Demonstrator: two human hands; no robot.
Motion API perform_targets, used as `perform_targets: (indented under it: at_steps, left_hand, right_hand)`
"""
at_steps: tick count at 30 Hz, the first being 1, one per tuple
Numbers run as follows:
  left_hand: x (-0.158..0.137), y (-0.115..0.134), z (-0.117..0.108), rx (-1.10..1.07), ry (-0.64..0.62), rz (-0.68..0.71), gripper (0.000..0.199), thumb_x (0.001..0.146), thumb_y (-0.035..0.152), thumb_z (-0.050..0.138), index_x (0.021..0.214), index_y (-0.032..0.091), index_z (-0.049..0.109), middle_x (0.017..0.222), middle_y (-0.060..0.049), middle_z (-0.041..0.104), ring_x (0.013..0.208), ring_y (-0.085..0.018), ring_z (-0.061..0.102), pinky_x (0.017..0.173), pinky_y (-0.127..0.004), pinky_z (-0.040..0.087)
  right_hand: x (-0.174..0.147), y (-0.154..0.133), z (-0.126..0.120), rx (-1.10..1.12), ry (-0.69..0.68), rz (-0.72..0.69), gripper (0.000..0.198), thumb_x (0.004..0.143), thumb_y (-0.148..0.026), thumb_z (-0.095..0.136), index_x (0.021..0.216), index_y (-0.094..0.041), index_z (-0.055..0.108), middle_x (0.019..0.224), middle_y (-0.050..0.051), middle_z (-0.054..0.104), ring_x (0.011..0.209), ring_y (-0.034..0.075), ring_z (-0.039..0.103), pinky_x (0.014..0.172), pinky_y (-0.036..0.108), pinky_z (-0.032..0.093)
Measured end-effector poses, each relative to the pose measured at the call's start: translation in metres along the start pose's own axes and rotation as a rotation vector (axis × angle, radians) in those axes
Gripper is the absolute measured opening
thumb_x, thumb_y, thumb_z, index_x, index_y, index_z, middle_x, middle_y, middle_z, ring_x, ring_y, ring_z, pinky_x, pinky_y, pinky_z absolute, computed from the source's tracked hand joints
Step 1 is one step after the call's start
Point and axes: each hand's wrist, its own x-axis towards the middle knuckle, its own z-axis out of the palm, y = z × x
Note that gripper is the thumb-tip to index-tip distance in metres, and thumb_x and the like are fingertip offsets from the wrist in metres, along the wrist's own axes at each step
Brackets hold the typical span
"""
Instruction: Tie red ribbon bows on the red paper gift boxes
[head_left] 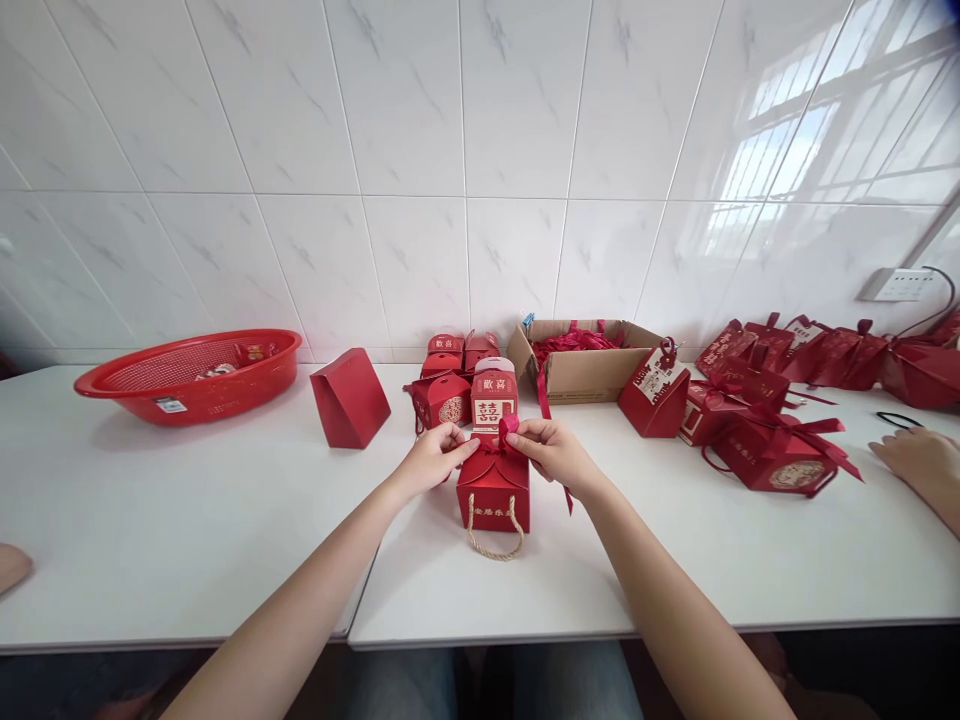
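Observation:
In front of me on the white table stands a small red gift box [493,500] with a twisted rope handle [496,555] hanging down its near side. A dark pink ribbon [508,428] rises in a loop at the top of the box. My left hand [442,455] is closed at the top left edge, thumb and fingers pinched on the ribbon by the box lid. My right hand [551,452] pinches the ribbon loop from the other side. One ribbon tail hangs below my right hand. Just behind stands a red and white box [495,395] with printed characters.
At the left is a red plastic basket [217,400]; a plain red box [350,398] stands beside it. Behind, a cardboard box [600,375] holds ribbons. Several finished-looking red boxes [780,450] sit at the right. Another person's hand [919,460] rests at the right edge.

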Motion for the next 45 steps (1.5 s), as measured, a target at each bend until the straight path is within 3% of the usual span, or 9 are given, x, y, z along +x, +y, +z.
perform_targets:
  at_steps: [6, 10, 15, 25, 27, 30, 33, 39, 45]
  left_hand:
    - [-0.003, 0.003, 0.003, 0.024, -0.002, 0.131, 0.043, 0.078, 0.059, 0.053, 0.065, 0.020, 0.043, 0.062, 0.003, 0.047, 0.058, -0.012, 0.047, 0.055, -0.024, 0.039]
    - [-0.005, 0.003, -0.004, 0.042, 0.004, 0.166, 0.035, 0.079, 0.052, 0.056, 0.067, 0.020, 0.047, 0.061, 0.003, 0.049, 0.054, -0.012, 0.049, 0.052, -0.024, 0.043]
    - [-0.005, 0.028, -0.019, 0.163, 0.027, 0.389, 0.016, 0.084, 0.036, 0.055, 0.083, 0.021, 0.061, 0.084, -0.002, 0.063, 0.081, -0.017, 0.060, 0.075, -0.028, 0.049]
    - [0.030, 0.066, 0.008, 0.195, -0.117, 0.538, 0.018, 0.083, 0.026, 0.053, 0.100, 0.023, 0.058, 0.092, -0.004, 0.065, 0.089, -0.019, 0.064, 0.070, -0.028, 0.050]
    - [0.037, 0.060, 0.015, 0.252, -0.046, 0.566, 0.016, 0.082, 0.025, 0.055, 0.097, 0.022, 0.059, 0.092, -0.004, 0.067, 0.087, -0.019, 0.064, 0.082, -0.033, 0.049]
    - [0.039, 0.050, 0.022, 0.332, 0.277, 0.662, 0.015, 0.080, 0.027, 0.059, 0.094, 0.022, 0.058, 0.093, -0.005, 0.066, 0.094, -0.022, 0.061, 0.096, -0.040, 0.040]
    - [0.034, 0.039, 0.025, 0.288, 0.490, 0.622, 0.017, 0.083, 0.036, 0.056, 0.076, 0.020, 0.055, 0.082, -0.005, 0.063, 0.085, -0.020, 0.058, 0.085, -0.035, 0.044]
    - [0.024, 0.021, 0.027, 0.079, 0.111, 0.411, 0.029, 0.082, 0.044, 0.056, 0.068, 0.019, 0.062, 0.074, -0.002, 0.065, 0.074, -0.018, 0.059, 0.070, -0.028, 0.046]
    - [0.020, 0.014, 0.025, 0.020, 0.116, 0.403, 0.024, 0.081, 0.039, 0.059, 0.069, 0.018, 0.063, 0.076, -0.002, 0.066, 0.076, -0.018, 0.060, 0.075, -0.029, 0.047]
  right_hand:
    - [-0.001, 0.000, -0.001, 0.054, -0.060, 0.024, 0.029, 0.076, -0.046, 0.064, 0.083, -0.018, 0.066, 0.069, -0.001, 0.063, 0.045, 0.005, 0.040, 0.040, 0.019, 0.027]
    - [0.000, -0.001, 0.007, 0.003, 0.085, 0.031, 0.022, 0.075, -0.038, 0.063, 0.076, -0.016, 0.067, 0.076, 0.006, 0.071, 0.066, 0.015, 0.062, 0.056, 0.024, 0.044]
    - [-0.002, -0.007, 0.015, -0.266, 0.241, -0.016, 0.016, 0.071, -0.022, 0.057, 0.072, -0.018, 0.073, 0.068, 0.003, 0.071, 0.061, 0.016, 0.059, 0.056, 0.025, 0.042]
    - [-0.008, -0.009, 0.005, -0.238, 0.016, -0.134, 0.029, 0.081, -0.039, 0.055, 0.072, -0.017, 0.071, 0.068, 0.002, 0.067, 0.055, 0.013, 0.054, 0.049, 0.023, 0.038]
    - [-0.006, -0.007, 0.005, -0.244, 0.068, -0.130, 0.029, 0.079, -0.041, 0.058, 0.071, -0.017, 0.070, 0.067, 0.002, 0.067, 0.056, 0.013, 0.055, 0.050, 0.024, 0.039]
    - [-0.003, -0.002, 0.007, -0.239, 0.187, -0.132, 0.030, 0.079, -0.041, 0.058, 0.065, -0.016, 0.067, 0.067, 0.004, 0.069, 0.060, 0.014, 0.056, 0.055, 0.025, 0.040]
    - [0.000, 0.002, 0.009, -0.218, 0.262, -0.125, 0.031, 0.080, -0.040, 0.057, 0.062, -0.017, 0.065, 0.066, 0.003, 0.068, 0.061, 0.015, 0.057, 0.058, 0.026, 0.041]
    - [0.001, 0.007, 0.013, -0.240, 0.321, -0.161, 0.028, 0.080, -0.040, 0.057, 0.069, -0.018, 0.068, 0.070, 0.004, 0.070, 0.066, 0.018, 0.060, 0.063, 0.028, 0.044]
    - [0.001, 0.010, 0.016, -0.168, 0.334, -0.146, 0.023, 0.078, -0.040, 0.062, 0.083, -0.019, 0.066, 0.076, 0.005, 0.072, 0.069, 0.019, 0.065, 0.065, 0.029, 0.047]
